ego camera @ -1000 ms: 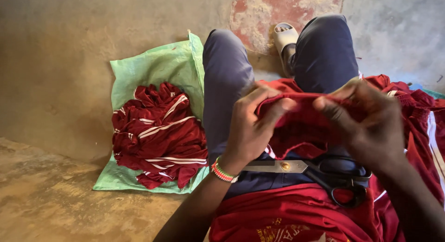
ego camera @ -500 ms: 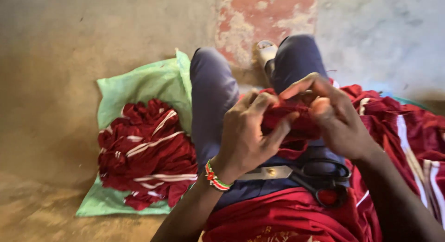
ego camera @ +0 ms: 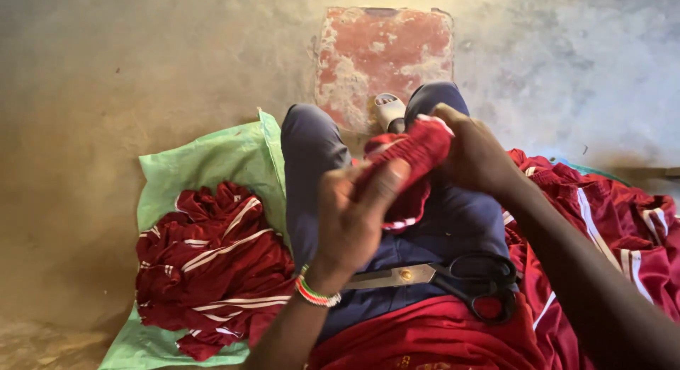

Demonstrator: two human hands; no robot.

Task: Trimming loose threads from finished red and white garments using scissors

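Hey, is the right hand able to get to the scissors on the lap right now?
Probably yes: the scissors lie uncovered on the lap just below the right hand, though it now grips the red cloth piece.

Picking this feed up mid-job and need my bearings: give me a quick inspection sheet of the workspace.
Surface: bare concrete floor with a worn red patch; the person sits on it.
Job's things: red ribbed fabric piece, held up over the lap.
Clutter: black-handled scissors on the lap; pile of red striped pieces on a green sheet; more red striped cloth at the right side.
Hands: left hand and right hand both grip the fabric piece.
Cables: nothing seen.
Surroundings: pale sandal on one foot.
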